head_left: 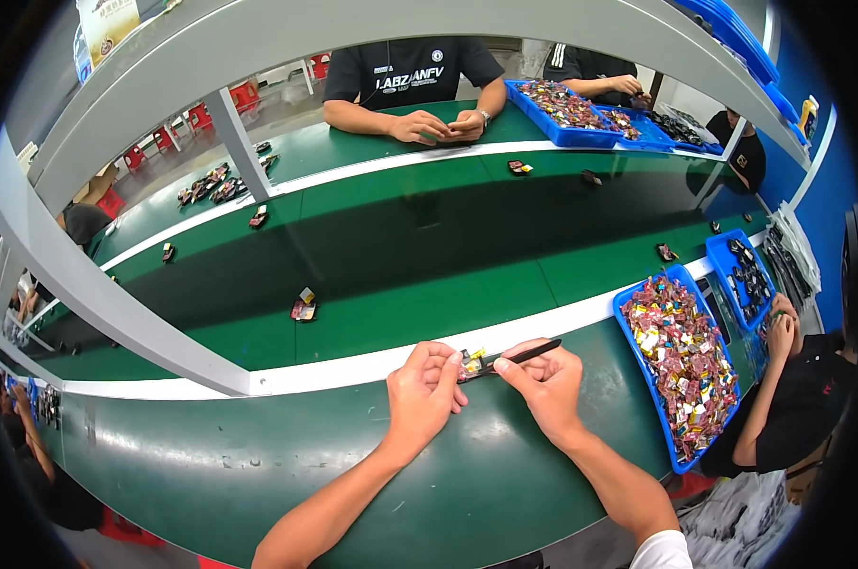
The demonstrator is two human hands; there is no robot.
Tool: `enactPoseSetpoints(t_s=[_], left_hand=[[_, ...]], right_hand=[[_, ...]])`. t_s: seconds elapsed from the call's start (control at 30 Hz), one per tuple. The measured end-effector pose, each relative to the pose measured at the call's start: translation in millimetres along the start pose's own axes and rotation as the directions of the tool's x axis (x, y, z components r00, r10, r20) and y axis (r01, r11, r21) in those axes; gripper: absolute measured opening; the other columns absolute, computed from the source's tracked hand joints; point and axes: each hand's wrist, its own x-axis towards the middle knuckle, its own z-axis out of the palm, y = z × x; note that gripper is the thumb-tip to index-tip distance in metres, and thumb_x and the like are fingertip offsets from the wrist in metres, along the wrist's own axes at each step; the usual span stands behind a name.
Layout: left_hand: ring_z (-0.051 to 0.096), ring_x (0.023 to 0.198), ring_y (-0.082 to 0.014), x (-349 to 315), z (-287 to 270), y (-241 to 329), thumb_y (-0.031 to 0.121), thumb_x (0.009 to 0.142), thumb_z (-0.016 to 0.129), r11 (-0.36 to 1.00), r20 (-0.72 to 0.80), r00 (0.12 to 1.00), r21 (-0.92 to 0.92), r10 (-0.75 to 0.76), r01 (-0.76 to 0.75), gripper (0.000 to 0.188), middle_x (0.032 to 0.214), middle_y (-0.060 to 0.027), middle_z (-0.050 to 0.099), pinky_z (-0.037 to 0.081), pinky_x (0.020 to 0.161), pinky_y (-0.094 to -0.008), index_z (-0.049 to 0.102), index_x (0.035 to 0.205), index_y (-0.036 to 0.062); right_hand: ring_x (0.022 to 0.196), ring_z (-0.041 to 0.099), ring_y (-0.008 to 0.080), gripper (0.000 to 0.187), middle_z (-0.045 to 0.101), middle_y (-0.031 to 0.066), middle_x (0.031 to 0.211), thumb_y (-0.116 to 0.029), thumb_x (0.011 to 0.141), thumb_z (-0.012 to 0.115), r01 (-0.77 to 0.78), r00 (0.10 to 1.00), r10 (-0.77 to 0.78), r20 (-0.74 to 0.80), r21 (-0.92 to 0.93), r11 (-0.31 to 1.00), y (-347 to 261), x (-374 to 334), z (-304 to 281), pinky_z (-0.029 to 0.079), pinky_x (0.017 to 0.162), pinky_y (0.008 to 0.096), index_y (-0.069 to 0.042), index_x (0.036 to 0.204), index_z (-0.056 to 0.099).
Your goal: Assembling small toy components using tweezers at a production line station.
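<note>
My left hand (419, 391) is closed, pinching a small electronic part (471, 363) with yellow and dark red bits between thumb and fingers. In my right hand (547, 389) lies a slim black tool (543, 349), perhaps tweezers. Its tip points left and reaches the small part; whether the two touch I cannot tell. Both hands are over the near edge of the green conveyor belt, above the white rail (391, 363). Fingers cover much of the part.
A blue tray (677, 465) heaped with small red, yellow and white parts stands to my right. Beyond it a smaller blue tray (719, 248) holds black pieces. Loose parts (304, 308) lie on the belt (429, 275). A grey frame (234, 142) arches overhead. Co-workers sit opposite and at both sides.
</note>
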Motion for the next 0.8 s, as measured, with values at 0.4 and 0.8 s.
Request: enactPoseSetpoints(t_s=[0.4,0.8], left_hand=[[0.065,0.053,-0.0139,1.5,-1.4,-3.7,0.006,0.099,0.060,0.999,-0.023,0.999,-0.004,0.037,-0.037,0.013,0.074,-0.0102,0.065,0.051,0.042,-0.0243,0.057,0.102,-0.0061],[0.066,0.055,-0.0138,0.0,-2.4,-2.5,0.003,0.098,0.060,0.998,-0.012,0.998,-0.010,0.064,-0.064,0.013,0.077,-0.0116,0.067,0.051,0.044,-0.0241,0.058,0.105,-0.0074]], right_hand=[[0.051,0.040,-0.0032,0.013,0.070,0.0006,0.077,-0.001,0.084,0.079,0.093,0.996,-0.094,0.006,-0.221,0.971,-2.4,-1.3,0.9,0.028,0.045,0.0166,0.003,0.092,0.070],[0.087,0.072,0.0175,0.011,0.073,0.0142,0.093,0.005,0.088,0.071,-0.235,0.971,0.234,0.049,0.018,0.972,-15.4,2.3,2.3,0.058,0.078,0.0253,0.008,0.097,0.066]])
